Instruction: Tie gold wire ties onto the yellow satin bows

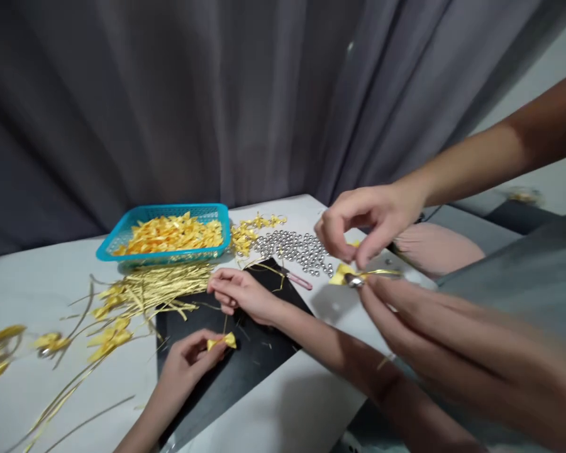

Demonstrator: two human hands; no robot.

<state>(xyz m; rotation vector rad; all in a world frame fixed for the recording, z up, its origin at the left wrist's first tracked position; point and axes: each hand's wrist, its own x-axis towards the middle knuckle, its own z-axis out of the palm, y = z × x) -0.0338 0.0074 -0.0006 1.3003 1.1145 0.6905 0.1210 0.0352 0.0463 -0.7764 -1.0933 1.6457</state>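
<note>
A small yellow bow is pinched between the fingers of my left hand, low over the black mat. Up and to the right of it, my right hand is closed on a thin gold wire that runs down to the bow. A bundle of gold wire pieces lies just left of my right hand. Behind the bundle stands a blue basket of yellow bow pieces. Several finished-looking yellow bows on wires spread over the table at the left.
Another person's hands at the right hold a yellow bow with a silver bead. Silver beads are scattered on the white table, near pink-handled scissors or a similar tool. A grey curtain hangs behind.
</note>
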